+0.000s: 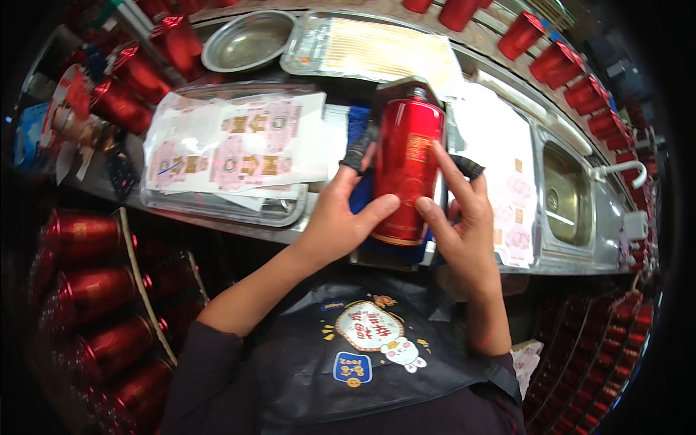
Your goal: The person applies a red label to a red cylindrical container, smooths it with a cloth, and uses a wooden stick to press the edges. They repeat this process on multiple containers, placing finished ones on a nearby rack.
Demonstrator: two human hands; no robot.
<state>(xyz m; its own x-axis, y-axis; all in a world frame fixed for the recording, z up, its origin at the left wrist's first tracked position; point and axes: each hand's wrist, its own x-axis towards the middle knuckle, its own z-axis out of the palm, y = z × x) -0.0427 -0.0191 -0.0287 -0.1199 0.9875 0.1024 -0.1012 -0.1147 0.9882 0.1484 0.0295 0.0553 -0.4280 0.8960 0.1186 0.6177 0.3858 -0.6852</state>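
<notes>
In front of me a glossy red bottle (394, 147) with gold characters and a dark neck lies on a stand (383, 260) lined with blue cloth (357, 120). My left hand (348, 212) holds its left side, thumb across the lower body. On the right, my right hand (462, 217) has its thumb against the lower body and a fingertip at the edge of the gold characters. Black coverings wrap a finger on each hand. Some fingers of both hands are hidden.
Printed label sheets (244, 144) cover a metal tray (280, 217) at left; more sheets (497, 157) lie right. Behind are a metal bowl (247, 43) and a tray with a gold-striped sheet (386, 51). A sink (568, 193) is far right. Red bottles (98, 293) stand racked around.
</notes>
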